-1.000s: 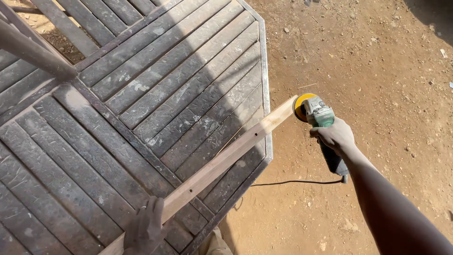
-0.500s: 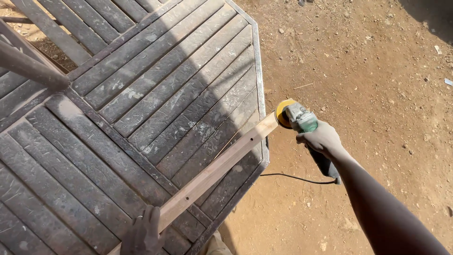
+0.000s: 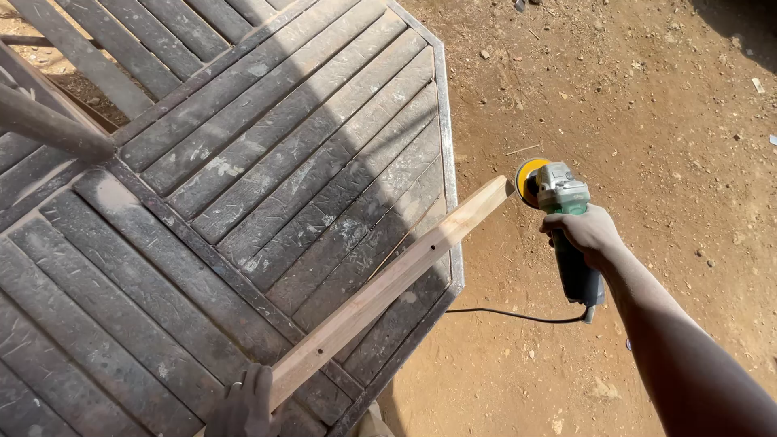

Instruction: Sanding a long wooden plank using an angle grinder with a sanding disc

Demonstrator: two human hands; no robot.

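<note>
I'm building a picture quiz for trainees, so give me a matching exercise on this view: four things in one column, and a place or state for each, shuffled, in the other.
Things:
1. green and grey angle grinder
2. long pale wooden batten
3. black power cord
4. dusty grey slatted table

States:
A. lies on the reddish dirt ground
B. held in the right hand
C. bears the batten
D. pinned by the left hand, far end jutting past the table edge

Pairs: 1-B, 2-D, 3-A, 4-C

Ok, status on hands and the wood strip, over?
Left hand pins wooden strip on slatted table. Right hand grips angle grinder, disc at strip's end. Cord trails clear.
</note>
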